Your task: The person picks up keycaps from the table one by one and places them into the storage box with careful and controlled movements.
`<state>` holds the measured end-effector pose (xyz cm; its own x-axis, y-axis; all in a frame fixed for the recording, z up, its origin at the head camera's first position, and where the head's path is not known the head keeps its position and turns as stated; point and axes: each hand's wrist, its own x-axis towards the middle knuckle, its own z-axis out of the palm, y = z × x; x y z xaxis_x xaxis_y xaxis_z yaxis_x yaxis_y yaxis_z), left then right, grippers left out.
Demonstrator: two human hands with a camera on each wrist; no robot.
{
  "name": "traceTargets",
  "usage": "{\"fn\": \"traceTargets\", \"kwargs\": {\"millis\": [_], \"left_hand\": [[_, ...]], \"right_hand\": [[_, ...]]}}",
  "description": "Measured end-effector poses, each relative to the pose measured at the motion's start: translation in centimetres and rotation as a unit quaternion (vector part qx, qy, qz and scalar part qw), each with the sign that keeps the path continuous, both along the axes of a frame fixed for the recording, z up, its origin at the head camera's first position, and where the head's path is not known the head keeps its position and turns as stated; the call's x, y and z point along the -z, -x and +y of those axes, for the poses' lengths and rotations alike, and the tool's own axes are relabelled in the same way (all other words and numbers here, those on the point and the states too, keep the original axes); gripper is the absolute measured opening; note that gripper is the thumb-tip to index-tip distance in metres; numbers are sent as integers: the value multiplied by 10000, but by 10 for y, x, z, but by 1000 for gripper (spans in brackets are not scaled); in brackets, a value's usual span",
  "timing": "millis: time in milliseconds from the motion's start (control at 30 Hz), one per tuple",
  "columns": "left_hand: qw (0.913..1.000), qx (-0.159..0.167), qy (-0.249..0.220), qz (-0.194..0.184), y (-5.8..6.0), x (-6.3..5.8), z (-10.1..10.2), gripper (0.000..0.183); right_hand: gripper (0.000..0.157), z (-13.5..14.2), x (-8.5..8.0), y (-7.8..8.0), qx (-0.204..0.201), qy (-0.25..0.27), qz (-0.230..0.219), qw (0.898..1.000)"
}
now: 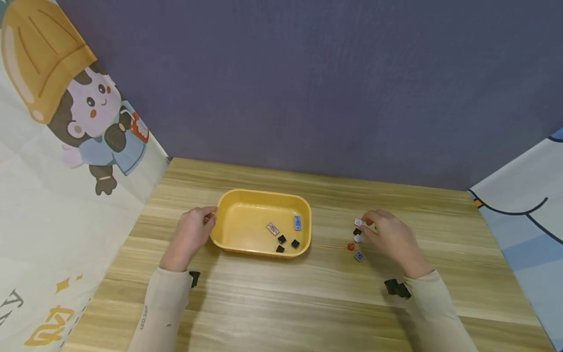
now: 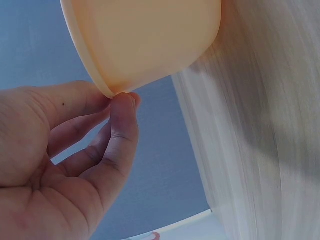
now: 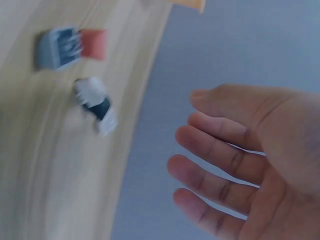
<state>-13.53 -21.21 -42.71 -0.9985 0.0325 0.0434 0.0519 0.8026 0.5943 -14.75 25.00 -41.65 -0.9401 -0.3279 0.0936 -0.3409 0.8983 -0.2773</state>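
Note:
My left hand (image 1: 190,233) pinches the left rim of a yellow plastic tray (image 1: 237,227) between thumb and fingers; the left wrist view shows the fingertips on its lip. Inside the tray lie a pink long keycap (image 1: 272,229), a blue long keycap (image 1: 297,223) and several black ones (image 1: 282,239). To the right, my right hand (image 1: 391,237) hovers beside a loose cluster, its fingers spread and holding nothing in the right wrist view. Nearest its fingertips is a white keycap (image 1: 358,222). A red keycap (image 3: 94,44) and a grey printed keycap (image 3: 61,47) lie close together.
Everything stands on a wood-grain table (image 1: 281,303). A dark blue-grey partition (image 1: 308,88) rises behind its far edge. On the left hangs a white sheet with a cartoon figure (image 1: 98,107). Black wrist gear (image 1: 397,288) shows by the right sleeve.

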Motion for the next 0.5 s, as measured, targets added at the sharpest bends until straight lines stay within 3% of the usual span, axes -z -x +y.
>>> {"fn": "traceTargets", "kwargs": {"millis": [300, 500], "left_hand": [[10000, -9, 58, 21, 0, 0, 0, 30], [10000, -4, 35, 21, 1, -1, 1, 29]], "right_hand": [[21, 16, 22, 13, 15, -26, -23, 10000], [23, 24, 39, 25, -38, -55, -292, 9996]]}}
